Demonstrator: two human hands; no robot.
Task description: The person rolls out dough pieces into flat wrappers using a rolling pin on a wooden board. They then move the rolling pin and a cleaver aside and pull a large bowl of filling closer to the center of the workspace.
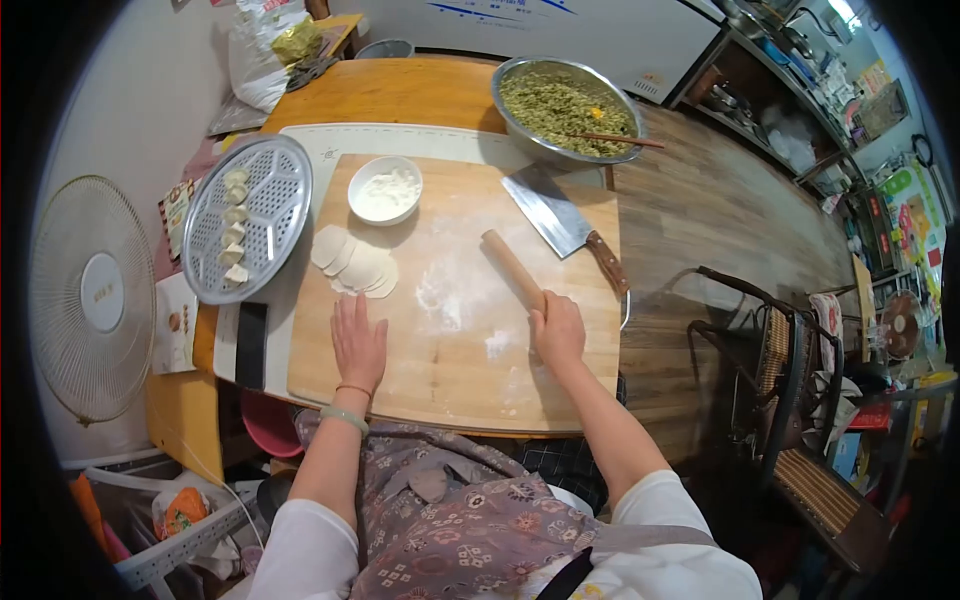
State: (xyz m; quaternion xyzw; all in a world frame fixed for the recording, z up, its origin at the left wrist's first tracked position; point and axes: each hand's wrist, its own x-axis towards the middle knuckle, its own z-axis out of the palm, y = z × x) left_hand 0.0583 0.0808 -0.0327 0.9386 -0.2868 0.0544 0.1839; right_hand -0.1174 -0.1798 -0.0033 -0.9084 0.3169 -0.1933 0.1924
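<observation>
My left hand (358, 345) lies palm down on the wooden board (450, 385), fingers stretched out, its tips at the near edge of a fanned stack of round dough wrappers (366, 268). In my right hand (560, 335) is the lower end of a wooden rolling pin (513, 268), slanting up and left over the board. Loose flour (440, 295) is smeared between the hands. Behind the wrappers stands a white bowl (386, 216) with white flour in it. A cleaver (552, 212) rests at the board's right side, its wooden handle towards me.
At the left, a perforated metal tray (280, 180) carries a row of dumplings (234, 228). A large steel bowl (508, 118) of chopped green filling, with chopsticks (620, 138), stands at the far right corner. A fan (95, 295) is at far left, a chair (775, 370) at right.
</observation>
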